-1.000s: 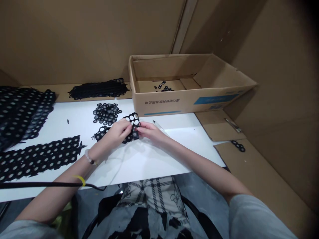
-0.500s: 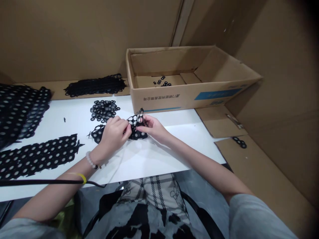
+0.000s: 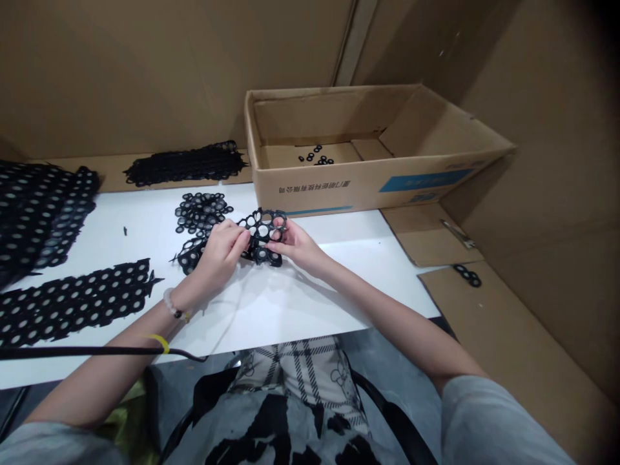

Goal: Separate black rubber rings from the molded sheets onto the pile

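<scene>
Black punched rubber-like lattice point(image 3: 269, 256) gripped by the closed fingers point(image 3: 245, 239) of the left hand point(image 3: 217, 252) and the closed fingers point(image 3: 277, 240) of the right hand point(image 3: 296, 245), held over the white table point(image 3: 310, 303). Loose black rings point(image 3: 201, 212) lie heaped just beyond the left hand; perforated black strips point(image 3: 72, 303) lie farther left. Behind stands a cardboard box point(image 3: 310, 187) holding a few rings point(image 3: 317, 155).
</scene>
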Demonstrator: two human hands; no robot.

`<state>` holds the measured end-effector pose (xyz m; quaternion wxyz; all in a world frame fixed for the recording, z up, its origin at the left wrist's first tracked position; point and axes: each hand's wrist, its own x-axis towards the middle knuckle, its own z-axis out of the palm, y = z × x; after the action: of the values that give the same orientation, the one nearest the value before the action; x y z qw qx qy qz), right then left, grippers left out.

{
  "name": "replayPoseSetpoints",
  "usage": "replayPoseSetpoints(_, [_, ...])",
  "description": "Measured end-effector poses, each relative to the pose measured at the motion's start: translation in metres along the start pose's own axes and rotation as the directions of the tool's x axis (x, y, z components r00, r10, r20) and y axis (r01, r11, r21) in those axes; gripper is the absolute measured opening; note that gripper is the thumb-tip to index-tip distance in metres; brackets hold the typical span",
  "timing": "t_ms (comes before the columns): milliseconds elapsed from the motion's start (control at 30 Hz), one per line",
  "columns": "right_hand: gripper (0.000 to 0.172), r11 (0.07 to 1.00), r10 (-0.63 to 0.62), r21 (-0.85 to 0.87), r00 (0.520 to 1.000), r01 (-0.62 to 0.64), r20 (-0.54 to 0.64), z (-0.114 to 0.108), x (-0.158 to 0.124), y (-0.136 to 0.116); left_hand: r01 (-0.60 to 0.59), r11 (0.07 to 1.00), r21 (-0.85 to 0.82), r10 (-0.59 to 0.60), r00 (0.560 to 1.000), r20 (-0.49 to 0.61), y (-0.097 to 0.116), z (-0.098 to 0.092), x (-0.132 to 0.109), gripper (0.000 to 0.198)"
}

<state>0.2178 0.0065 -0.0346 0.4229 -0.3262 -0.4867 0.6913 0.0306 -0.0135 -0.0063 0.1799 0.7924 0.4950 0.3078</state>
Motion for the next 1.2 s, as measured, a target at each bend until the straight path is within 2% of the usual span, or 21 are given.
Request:
replayPoseSetpoints(100, [0.041,0.992,0.122,0.042,0.992,-0.121,-0.013,0.001,-0.001,0.001,0.034,0.999,0.022,-0.034,0.999,-0.006,0.001,0.005,-0.002,0.037])
replayPoseSetpoints(200, [0.03,0.975,0.224,0.006,0.974,-0.224,-0.026,0.004,-0.003,0.0,-0.054,0.987,0.152,0.046,0.997,0.057,0.001,0.013,-0.005,0.033])
replayPoseSetpoints(267, [0.026,0.97,0.238,-0.049,0.971,-0.24,-0.034,0.004,-0.006,-0.001,-0.115,0.97,0.212,0.095,0.99,0.105,0.001,0.016,-0.007,0.031])
replayPoseSetpoints(433, [0.043,0.941,0.165,-0.299,0.986,-0.157,-0.001,0.001,-0.01,-0.001,-0.135,0.977,0.166,0.104,0.978,0.18,0.003,0.015,-0.009,0.036])
replayPoseSetpoints(567, [0.024,0.827,0.153,-0.555,0.986,-0.091,0.065,-0.005,-0.008,-0.001,-0.156,0.98,0.12,0.12,0.956,0.268,0.002,0.005,-0.005,0.035])
replayPoseSetpoints(700, [0.022,0.679,0.032,-0.734,0.997,0.03,0.071,-0.015,-0.004,-0.004,-0.022,0.999,-0.03,0.031,0.946,0.323,-0.003,-0.013,0.004,0.039])
replayPoseSetpoints(800, [0.018,0.717,0.01,-0.697,0.999,0.025,0.045,-0.018,-0.004,-0.004,0.016,0.999,0.045,-0.028,0.963,0.267,-0.005,-0.016,0.007,0.04])
replayPoseSetpoints(867, [0.018,0.777,0.028,-0.63,0.998,0.01,0.051,-0.016,-0.006,-0.003,-0.018,0.982,0.189,-0.022,0.978,0.207,-0.003,-0.011,0.004,0.038])
replayPoseSetpoints(967, [0.019,0.853,0.053,-0.522,0.993,0.008,0.102,-0.008,-0.01,-0.002,-0.115,0.937,0.331,0.05,0.979,0.197,0.0,0.002,-0.002,0.035])
replayPoseSetpoints(1067, [0.018,0.894,0.021,-0.446,0.989,0.048,0.148,-0.002,-0.013,0.0,-0.179,0.925,0.334,0.1,0.966,0.24,0.001,0.009,-0.007,0.034])
replayPoseSetpoints(1200, [0.018,0.897,-0.045,-0.424,0.979,0.128,0.2,0.0,-0.013,0.0,-0.166,0.963,0.213,0.097,0.948,0.302,-0.003,0.007,-0.005,0.032])
